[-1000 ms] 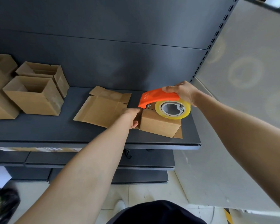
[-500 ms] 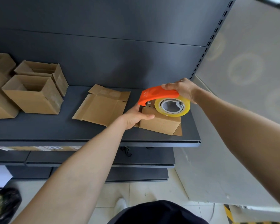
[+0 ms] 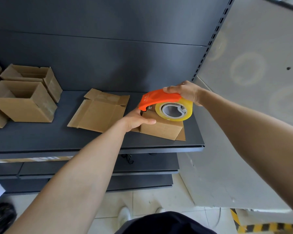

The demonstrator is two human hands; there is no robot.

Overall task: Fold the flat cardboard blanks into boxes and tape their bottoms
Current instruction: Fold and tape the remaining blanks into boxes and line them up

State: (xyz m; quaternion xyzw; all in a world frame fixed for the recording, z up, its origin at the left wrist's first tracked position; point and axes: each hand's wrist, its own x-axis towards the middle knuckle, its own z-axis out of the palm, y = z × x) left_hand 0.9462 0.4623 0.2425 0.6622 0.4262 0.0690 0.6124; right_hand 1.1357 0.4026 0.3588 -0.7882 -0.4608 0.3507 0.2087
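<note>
Okay, right hand (image 3: 184, 92) grips orange tape dispenser (image 3: 159, 98), apparently touching top of small cardboard box (image 3: 161, 128) at right end of shelf (image 3: 41, 141); left hand (image 3: 136, 119) grip wraps its near-left corner; flat blank (image 3: 98, 114) just left.

The scene is taken in by a single wide-angle view worn on the head, set in front of and above the dark shelf (image 3: 32, 141) and turned forward and down onto its top. The back panel (image 3: 108, 56) is framed above the shelf and the tiled floor (image 3: 159, 196) below its front edge. The shelf is seen from near, within reach of both arms. The left hand (image 3: 135, 119) gripping the folded box (image 3: 162, 129) and the right hand (image 3: 184, 92) holding the tape dispenser (image 3: 159, 98) are framed at the shelf's right end.
</note>
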